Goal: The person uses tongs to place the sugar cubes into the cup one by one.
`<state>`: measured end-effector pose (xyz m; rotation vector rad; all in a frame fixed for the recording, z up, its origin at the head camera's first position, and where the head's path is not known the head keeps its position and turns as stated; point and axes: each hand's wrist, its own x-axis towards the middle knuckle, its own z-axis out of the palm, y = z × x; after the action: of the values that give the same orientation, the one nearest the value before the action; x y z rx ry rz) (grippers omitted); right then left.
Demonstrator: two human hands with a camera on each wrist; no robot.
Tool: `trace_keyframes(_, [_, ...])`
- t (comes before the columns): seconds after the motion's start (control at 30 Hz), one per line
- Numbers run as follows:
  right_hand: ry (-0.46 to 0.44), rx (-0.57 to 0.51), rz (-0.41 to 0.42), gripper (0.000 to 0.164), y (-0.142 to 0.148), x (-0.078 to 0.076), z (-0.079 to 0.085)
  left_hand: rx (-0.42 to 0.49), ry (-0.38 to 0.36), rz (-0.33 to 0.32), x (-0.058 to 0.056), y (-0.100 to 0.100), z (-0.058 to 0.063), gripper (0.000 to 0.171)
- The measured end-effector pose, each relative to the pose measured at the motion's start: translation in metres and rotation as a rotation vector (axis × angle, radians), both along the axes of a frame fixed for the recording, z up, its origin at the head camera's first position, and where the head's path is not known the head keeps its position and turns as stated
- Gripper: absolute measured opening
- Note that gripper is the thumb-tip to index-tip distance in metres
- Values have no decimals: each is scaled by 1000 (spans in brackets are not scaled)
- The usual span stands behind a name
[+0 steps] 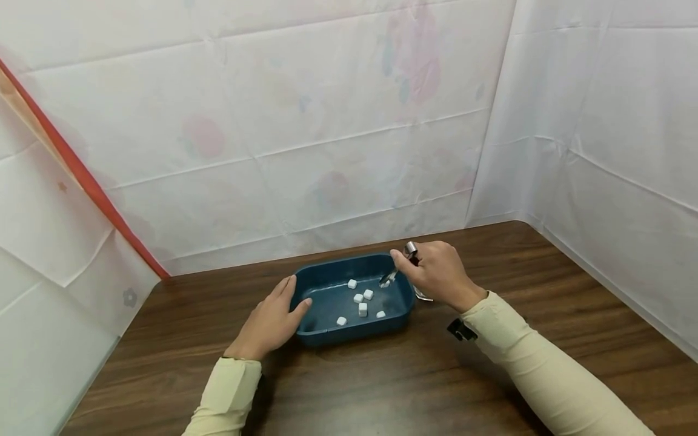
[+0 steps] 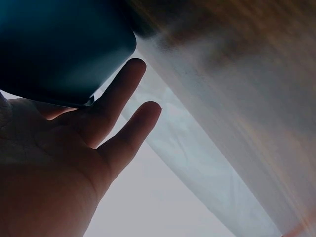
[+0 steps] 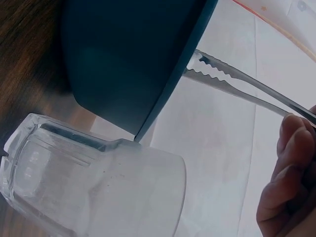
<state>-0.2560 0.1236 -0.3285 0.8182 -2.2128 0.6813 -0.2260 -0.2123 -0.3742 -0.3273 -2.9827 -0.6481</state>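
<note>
A dark blue tray (image 1: 349, 332) stands on the table with several small white cubes (image 1: 362, 310) scattered over its floor. My left hand (image 1: 272, 321) rests on the tray's left end, thumb over the rim and the other fingers along the outside. In my right hand (image 1: 442, 272) I grip metal tongs (image 3: 242, 81) with serrated tips, which point down into the tray's right end. The tips are at a white cube; whether they pinch it I cannot tell. Beside the tray, below my right hand, a clear glass (image 3: 140, 185) stands upright, mostly hidden in the head view.
The brown wooden table (image 1: 371, 387) reaches to pale patterned sheets (image 1: 327, 145) hanging behind and at both sides. A red strip (image 1: 93, 181) runs down the left corner. A black strap buckle (image 1: 461, 330) hangs at my right wrist.
</note>
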Motion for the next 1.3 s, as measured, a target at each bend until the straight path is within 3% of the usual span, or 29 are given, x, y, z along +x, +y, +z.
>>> trace_keyframes(0.67, [104, -69, 22, 47, 9, -2, -3, 0, -28, 0, 2, 6, 2, 77])
trace_keyframes(1.03, [99, -157, 27, 48, 9, -4, -3, 5, -25, -4, 1, 5, 0, 77])
trace_keyframes(1.3, [195, -158, 4, 50, 12, -8, -1, 3, -28, -11, 2, 5, 0, 78])
